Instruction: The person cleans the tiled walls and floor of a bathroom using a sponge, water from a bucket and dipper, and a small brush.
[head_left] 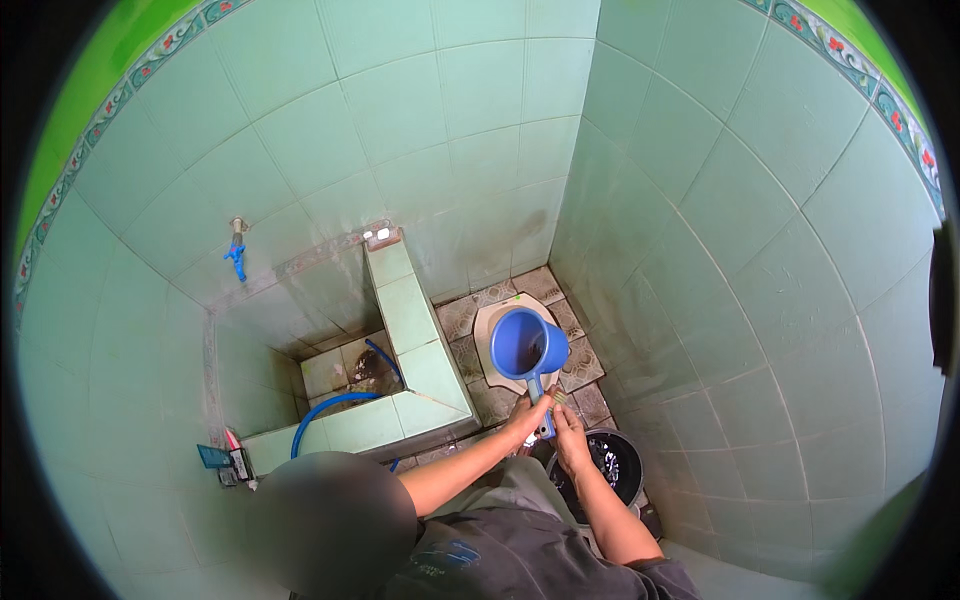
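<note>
Your left hand (527, 418) grasps the blue dipper (528, 344) handle over the squat toilet (490, 330); right hand (570, 440) fingers' state cannot be told.

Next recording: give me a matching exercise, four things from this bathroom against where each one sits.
Things:
1. blue water dipper
2. blue hose
3. blue tap
4. black bucket

Places:
A. on the wall above the tiled water tank
B. on the floor by the right hand
C. held by its handle over the squat toilet
D. draped over the tank's front rim

Pairs: 1-C, 2-D, 3-A, 4-B
</note>
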